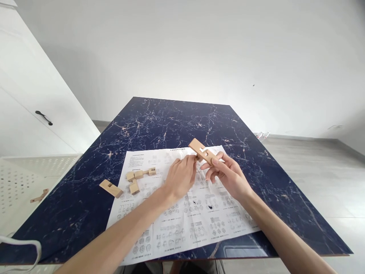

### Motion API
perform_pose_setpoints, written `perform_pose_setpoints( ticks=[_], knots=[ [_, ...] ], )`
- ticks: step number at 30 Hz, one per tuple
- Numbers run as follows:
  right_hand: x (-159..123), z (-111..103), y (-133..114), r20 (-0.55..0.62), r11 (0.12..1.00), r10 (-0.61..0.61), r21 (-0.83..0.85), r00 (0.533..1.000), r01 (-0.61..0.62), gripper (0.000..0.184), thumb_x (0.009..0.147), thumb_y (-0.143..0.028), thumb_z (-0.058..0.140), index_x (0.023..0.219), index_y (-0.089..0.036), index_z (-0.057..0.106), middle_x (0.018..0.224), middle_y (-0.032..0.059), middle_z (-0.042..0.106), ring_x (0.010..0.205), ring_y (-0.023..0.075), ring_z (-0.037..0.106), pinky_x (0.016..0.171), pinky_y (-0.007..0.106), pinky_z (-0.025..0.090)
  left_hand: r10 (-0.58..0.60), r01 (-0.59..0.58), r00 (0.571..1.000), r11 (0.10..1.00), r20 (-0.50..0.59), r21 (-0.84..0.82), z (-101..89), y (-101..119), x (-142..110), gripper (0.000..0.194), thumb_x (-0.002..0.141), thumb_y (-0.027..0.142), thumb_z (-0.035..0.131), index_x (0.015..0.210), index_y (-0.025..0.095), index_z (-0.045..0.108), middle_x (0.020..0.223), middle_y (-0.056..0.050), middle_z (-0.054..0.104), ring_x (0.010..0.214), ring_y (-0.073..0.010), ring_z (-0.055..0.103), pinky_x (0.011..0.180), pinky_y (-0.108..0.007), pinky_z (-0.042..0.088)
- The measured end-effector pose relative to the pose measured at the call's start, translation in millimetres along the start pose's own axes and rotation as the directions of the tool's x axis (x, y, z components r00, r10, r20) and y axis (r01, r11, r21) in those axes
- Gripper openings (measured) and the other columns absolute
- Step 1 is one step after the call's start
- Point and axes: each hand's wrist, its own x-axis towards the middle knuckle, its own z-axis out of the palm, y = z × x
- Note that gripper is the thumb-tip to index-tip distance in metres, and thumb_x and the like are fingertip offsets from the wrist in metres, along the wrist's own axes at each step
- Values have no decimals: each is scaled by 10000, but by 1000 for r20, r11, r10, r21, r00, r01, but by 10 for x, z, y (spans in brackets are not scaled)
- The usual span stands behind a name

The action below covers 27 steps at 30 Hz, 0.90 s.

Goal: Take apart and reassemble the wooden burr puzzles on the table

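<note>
A notched wooden puzzle piece (pixel 203 150) is held above a printed instruction sheet (pixel 185 217). My right hand (pixel 225 173) pinches its near end between thumb and fingers. The fingertips of my left hand (pixel 181 176) are closed on the same piece from the left side. On the sheet's left part lie two notched wooden pieces (pixel 140 176), one marked with a 3. Another flat wooden piece (pixel 111 188) rests on the dark marble table (pixel 171 118) just left of the sheet.
A white perforated surface (pixel 34 171) stands at the left with a small wooden piece (pixel 40 196) on it. Behind it a white cabinet door carries a black handle (pixel 43 117). Grey floor lies to the right.
</note>
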Motion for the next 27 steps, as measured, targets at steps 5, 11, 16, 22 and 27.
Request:
perform_pose_setpoints(
  ticks=[5, 11, 16, 22, 27],
  knots=[
    [-36, 90, 42, -15, 998, -18, -56, 1000, 17, 422, 979, -574, 778, 890, -273, 494, 1014, 72, 869, 579, 201, 750, 575, 342, 552, -1, -1, 1000, 996, 24, 88, 23, -13, 17, 251, 1048, 62, 432, 1213, 204, 557, 1133, -97, 751, 966, -295, 741, 868, -426, 466],
    [-53, 147, 24, -69, 998, -9, -68, 998, 4, 455, 969, -595, 781, 879, -276, 469, 1075, 83, 874, 566, 201, 741, 602, 360, 555, -27, 25, 1000, 989, 15, 147, 23, 8, 35, 240, 1072, 72, 409, 1218, 190, 559, 1099, -97, 760, 935, -288, 752, 878, -413, 456],
    [-55, 169, 20, -69, 998, 19, -63, 997, -23, 469, 957, -605, 788, 864, -268, 475, 1070, 97, 875, 563, 195, 737, 585, 346, 540, -22, 17, 999, 984, 29, 177, 41, -2, 37, 226, 1071, 74, 421, 1208, 182, 566, 1089, -105, 762, 942, -301, 754, 869, -414, 452],
    [-63, 177, 20, -101, 999, 38, -32, 994, -42, 464, 950, -581, 808, 854, -257, 490, 1100, 103, 875, 568, 186, 741, 596, 335, 534, -37, 33, 999, 981, 17, 191, 51, -13, 33, 206, 1080, 76, 408, 1169, 191, 554, 1088, -91, 770, 865, -272, 753, 855, -404, 461],
    [-46, 184, 27, -122, 997, 71, -19, 990, -74, 469, 939, -579, 816, 839, -254, 494, 1092, 101, 875, 568, 189, 741, 602, 338, 525, -36, 33, 999, 980, 11, 194, 47, -8, 27, 182, 1080, 76, 412, 1144, 196, 533, 1074, -96, 771, 894, -284, 766, 872, -414, 468]
  ],
)
